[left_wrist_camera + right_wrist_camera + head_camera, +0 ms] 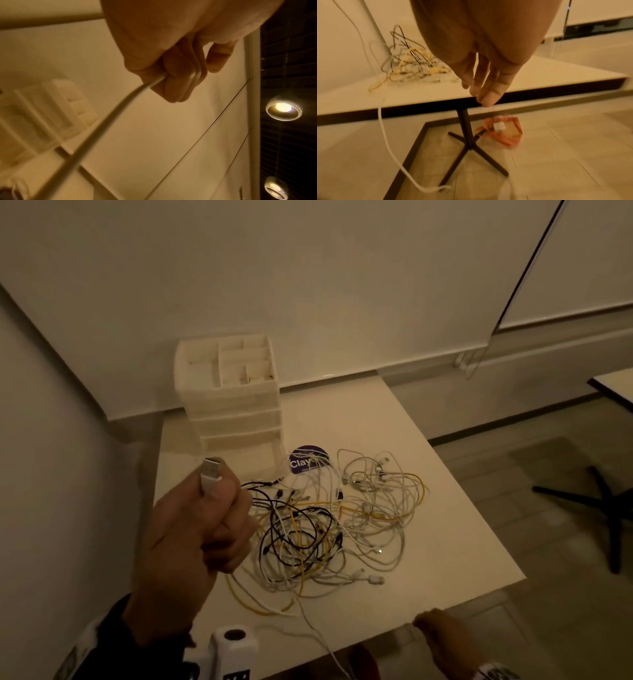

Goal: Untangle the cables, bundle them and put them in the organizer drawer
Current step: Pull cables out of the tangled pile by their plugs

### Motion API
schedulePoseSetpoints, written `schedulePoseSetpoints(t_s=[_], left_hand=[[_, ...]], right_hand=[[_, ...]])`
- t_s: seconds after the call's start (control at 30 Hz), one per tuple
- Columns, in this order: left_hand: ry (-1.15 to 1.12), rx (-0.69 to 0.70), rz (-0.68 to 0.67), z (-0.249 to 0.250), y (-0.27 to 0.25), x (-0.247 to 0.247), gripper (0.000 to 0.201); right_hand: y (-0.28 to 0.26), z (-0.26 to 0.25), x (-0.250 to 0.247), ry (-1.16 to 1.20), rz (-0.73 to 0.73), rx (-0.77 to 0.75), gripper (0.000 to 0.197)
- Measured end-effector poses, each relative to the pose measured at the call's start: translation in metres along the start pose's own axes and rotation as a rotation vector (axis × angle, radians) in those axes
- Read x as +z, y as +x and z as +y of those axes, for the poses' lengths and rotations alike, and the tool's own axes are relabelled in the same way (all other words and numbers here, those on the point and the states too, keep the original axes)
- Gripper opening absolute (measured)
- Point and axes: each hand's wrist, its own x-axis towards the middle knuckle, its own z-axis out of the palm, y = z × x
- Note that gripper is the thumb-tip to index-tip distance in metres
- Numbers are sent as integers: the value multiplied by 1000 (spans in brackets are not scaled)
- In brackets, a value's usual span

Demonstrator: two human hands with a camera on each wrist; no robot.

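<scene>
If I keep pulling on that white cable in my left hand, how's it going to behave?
Probably floppy: the white cable droops off the table edge in a slack curve. It likely snags, since the cable pile is densely looped. The left hand grips its USB plug, so slipping seems unlikely.

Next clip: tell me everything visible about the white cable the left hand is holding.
The white cable is thin, round and smooth, plastic-looking, ending in a flat USB plug with a white housing and metal tip. The left hand grips it just below the plug, raised above the table, plug pointing up. A white run, apparently the same cable, trails off the near table edge to the floor.
</scene>
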Motion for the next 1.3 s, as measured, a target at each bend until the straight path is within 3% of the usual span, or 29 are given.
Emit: schedulePoseSetpoints(t_s=[0.1,0.3,0.5,0.63,0.77,0.9,1.07,1.17,1.23,1.3], left_hand=[[-27,-39,-56,-12,4,15,30],[71,-32,-72,-36,4,31,29],[147,-83,71,-49,5,32,34],[229,-67,137,-52,13,30,38],[299,-83,162,-58,26,35,42],[372,-48,195,-64,42,41,34],[510,46,265,-68,64,35,27],[543,96,307,-66,74,29,22],[524,133,303,-61,79,28,16],[495,170,297,-58,83,30,15]], right_hand=[[36,-41,-8,-103,31,-190,30],[73,-81,-2,-373,-17,-182,47],[75,-79,-4,-392,-43,-244,34],[70,-84,-39,-58,41,-325,8],[62,-120,-97,438,172,-446,12],[50,-176,-139,955,131,-494,23],[36,-247,-170,1099,185,-663,22],[31,-271,-185,1220,53,-741,17],[27,-280,-191,1227,-28,-784,29],[26,-286,-194,1203,36,-822,34]])
